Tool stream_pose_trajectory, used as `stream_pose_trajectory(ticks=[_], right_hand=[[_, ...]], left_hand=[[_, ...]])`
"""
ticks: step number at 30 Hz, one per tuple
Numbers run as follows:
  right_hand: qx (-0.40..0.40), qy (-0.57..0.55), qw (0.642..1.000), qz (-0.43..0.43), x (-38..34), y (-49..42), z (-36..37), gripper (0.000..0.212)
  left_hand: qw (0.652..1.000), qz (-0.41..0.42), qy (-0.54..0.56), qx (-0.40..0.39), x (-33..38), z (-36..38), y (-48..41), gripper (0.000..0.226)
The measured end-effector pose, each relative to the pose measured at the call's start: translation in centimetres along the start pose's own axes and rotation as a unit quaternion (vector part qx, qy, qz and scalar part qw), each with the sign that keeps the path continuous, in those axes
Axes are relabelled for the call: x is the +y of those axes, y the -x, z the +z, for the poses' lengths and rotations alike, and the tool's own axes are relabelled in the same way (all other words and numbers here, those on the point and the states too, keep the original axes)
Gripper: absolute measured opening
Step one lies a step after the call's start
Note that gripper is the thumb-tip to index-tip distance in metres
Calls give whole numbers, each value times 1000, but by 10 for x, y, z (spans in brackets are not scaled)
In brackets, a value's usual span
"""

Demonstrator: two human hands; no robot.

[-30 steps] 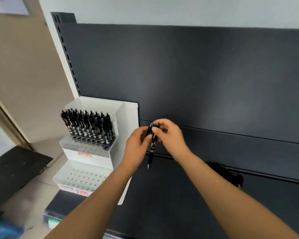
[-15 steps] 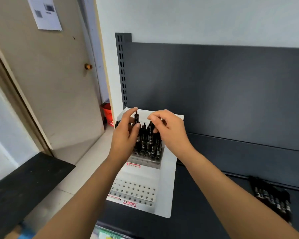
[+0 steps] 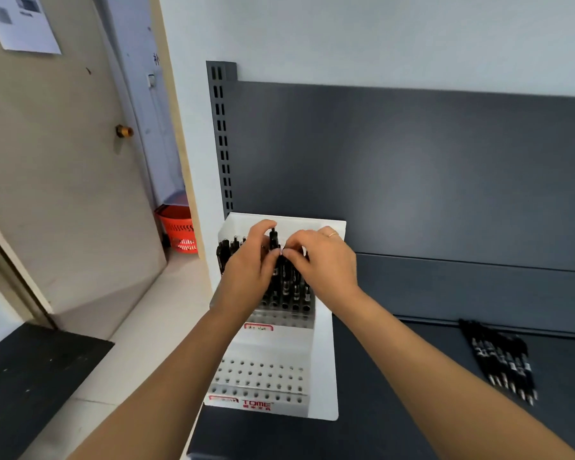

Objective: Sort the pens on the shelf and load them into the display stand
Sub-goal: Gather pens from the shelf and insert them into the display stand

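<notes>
1. Nearby, red "TOME" lettering (image 3: 256,404) marks the white stand's (image 3: 322,360) lower tier; loose pens (image 3: 502,363) lie on the shelf (image 3: 395,410), to the right.
2. Higher, a handwritten label (image 3: 259,328) is unreadable.
3. Farther, left hand (image 3: 249,270) and right hand (image 3: 322,260) pinch one upright pen (image 3: 273,235) among the upper tier's standing pens (image 3: 292,290).

There stood one white perforated plastic display stand (image 3: 322,360), one orange plastic basket (image 3: 176,227) and one printed paper sheet (image 3: 20,24). Roughly six loose black pens (image 3: 502,363) lay bundled. The racked black pens (image 3: 294,287) were too crowded to count.
</notes>
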State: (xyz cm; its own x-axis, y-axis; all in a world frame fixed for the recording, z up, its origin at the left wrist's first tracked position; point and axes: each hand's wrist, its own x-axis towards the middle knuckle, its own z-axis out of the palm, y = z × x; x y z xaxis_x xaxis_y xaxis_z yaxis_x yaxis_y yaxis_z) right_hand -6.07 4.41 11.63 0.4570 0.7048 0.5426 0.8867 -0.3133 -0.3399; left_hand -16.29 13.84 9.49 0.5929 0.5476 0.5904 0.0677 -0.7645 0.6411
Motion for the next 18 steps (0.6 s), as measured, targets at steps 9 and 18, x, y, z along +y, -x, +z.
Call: stream_pose_trajectory(ticks=[9,18], right_hand=[[-7,-41,999,7,9,-5,14,10],[-4,-38,999,6,10,-4,16,13]], left_hand=[[999,21,-39,-17,1,-5,-4,41],[991,65,-81,-79,-9,1,4,24]])
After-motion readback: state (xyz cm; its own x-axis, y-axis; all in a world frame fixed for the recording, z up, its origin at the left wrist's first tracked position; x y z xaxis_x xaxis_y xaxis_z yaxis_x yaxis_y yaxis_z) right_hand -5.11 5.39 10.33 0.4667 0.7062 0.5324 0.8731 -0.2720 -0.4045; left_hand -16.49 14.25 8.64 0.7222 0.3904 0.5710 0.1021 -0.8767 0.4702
